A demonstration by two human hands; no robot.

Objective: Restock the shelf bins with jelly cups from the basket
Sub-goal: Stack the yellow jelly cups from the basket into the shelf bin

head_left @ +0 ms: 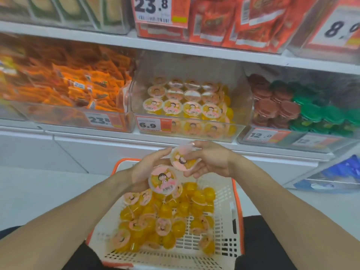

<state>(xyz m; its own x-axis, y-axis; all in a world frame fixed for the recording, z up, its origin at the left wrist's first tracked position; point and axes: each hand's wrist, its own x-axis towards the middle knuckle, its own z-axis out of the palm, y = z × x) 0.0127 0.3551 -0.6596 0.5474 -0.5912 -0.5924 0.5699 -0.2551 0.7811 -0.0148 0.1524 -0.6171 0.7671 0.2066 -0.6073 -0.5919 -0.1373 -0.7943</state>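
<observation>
Holding one jelly cup in each hand, we are hovering above the far rim of the orange-and-white basket [236, 193], where loose cups are lying heaped. Our left hand [145, 172] is cradling a lid-up jelly cup [163, 179] in curled fingers; our right hand [211, 159] is pinching a tilted second cup [183, 157] between thumb and fingers. The clear shelf bin [241, 106] marked 6.9 is sitting directly ahead and above, nearer the right hand, its front rows already filled.
</observation>
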